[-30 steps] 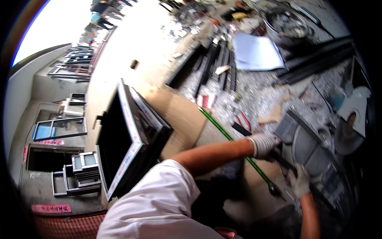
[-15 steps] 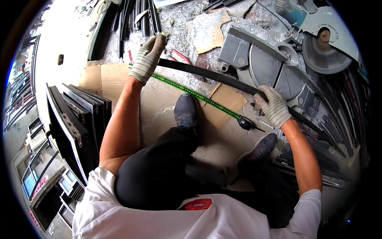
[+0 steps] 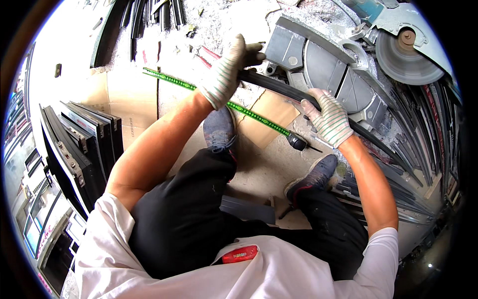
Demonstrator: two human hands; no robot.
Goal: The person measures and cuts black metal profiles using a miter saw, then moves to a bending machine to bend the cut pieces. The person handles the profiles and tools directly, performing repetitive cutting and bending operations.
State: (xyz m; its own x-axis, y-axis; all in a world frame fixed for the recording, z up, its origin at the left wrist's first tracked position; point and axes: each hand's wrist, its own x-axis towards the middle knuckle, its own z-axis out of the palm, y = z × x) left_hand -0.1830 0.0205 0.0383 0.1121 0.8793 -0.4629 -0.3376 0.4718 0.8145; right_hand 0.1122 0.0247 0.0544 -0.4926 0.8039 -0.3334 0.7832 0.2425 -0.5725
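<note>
My left hand (image 3: 224, 74), in a striped white work glove, is at the upper end of a long black profile strip (image 3: 274, 87). Its palm meets the strip and its fingers curl to the right; part of the grip is hidden. Farther down the strip, my gloved right hand (image 3: 329, 118) is closed around it. The strip slants to the lower right. Beneath it a green tape measure blade (image 3: 256, 117) lies pulled out on the floor, passing behind my left wrist to its black case (image 3: 297, 142).
A miter saw's grey base (image 3: 323, 70) and round blade (image 3: 406, 55) stand at the upper right. Dark profiles (image 3: 418, 134) are piled beyond my right arm. Black framed panels (image 3: 84, 134) lean at the left. Red-handled pliers (image 3: 204, 59) and cardboard (image 3: 132, 102) lie on the floor.
My left hand has moved right, closer to my right hand, and more of the tape blade shows at the left. The whole view has shifted slightly; my right hand keeps its grip.
</note>
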